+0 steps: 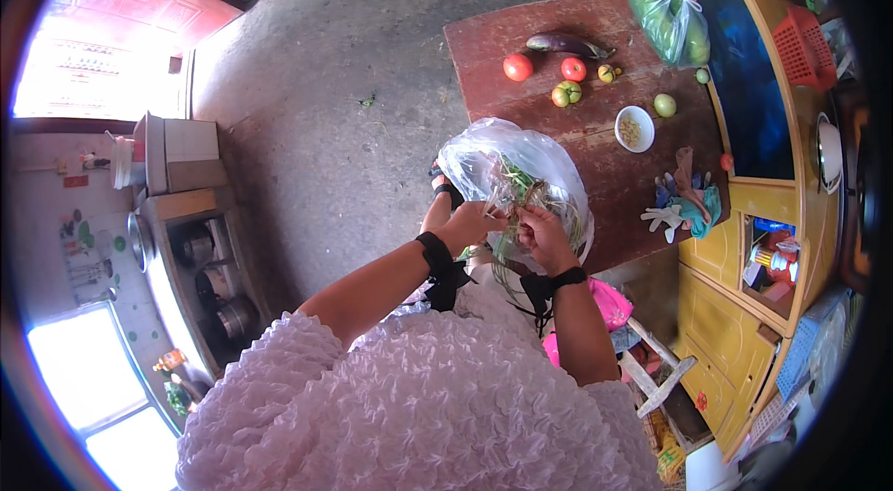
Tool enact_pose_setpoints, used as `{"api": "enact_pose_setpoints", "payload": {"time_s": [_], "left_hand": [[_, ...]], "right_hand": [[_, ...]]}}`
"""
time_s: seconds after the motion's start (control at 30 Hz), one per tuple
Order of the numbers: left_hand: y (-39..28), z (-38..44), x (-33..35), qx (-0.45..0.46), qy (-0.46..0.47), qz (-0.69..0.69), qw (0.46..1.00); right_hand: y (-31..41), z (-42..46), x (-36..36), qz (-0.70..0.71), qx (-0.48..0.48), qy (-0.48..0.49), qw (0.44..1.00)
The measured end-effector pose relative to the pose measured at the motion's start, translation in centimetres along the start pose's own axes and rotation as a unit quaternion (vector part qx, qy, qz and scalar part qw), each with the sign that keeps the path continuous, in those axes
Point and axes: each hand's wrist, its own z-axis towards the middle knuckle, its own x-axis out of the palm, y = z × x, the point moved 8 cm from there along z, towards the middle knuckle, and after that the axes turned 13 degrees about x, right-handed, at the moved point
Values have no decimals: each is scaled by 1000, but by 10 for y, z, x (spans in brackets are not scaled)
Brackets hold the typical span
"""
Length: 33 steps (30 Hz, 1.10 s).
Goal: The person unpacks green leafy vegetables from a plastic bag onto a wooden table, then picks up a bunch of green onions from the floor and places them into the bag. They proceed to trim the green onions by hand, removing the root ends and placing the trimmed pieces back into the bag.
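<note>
My left hand pinches thin strands at the left of a bunch of thin green stalks with dry brownish parts. Close beside it, my right hand grips the same bunch, and some long stalks trail down below my fingers. A clear plastic bag lies open around and under the stalks. It overlaps the near left edge of a worn red wooden table. Just what my left fingertips hold is partly hidden.
On the table are an eggplant, tomatoes, a white bowl with small pieces inside, gloves and a tied bag of green vegetables. A yellow cabinet stands right. A wooden stool is near my right arm.
</note>
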Motion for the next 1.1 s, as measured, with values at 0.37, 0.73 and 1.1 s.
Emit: {"api": "enact_pose_setpoints", "payload": {"time_s": [0.37, 0.73, 1.1], "left_hand": [[-26, -3, 2, 18, -14, 66, 998], [-18, 9, -3, 35, -17, 56, 998], [-16, 8, -4, -18, -4, 80, 997]], "right_hand": [[17, -24, 19, -150, -45, -41, 987], [-9, 15, -68, -366, -165, -242, 883], [46, -22, -84, -541, -237, -402, 700]]}}
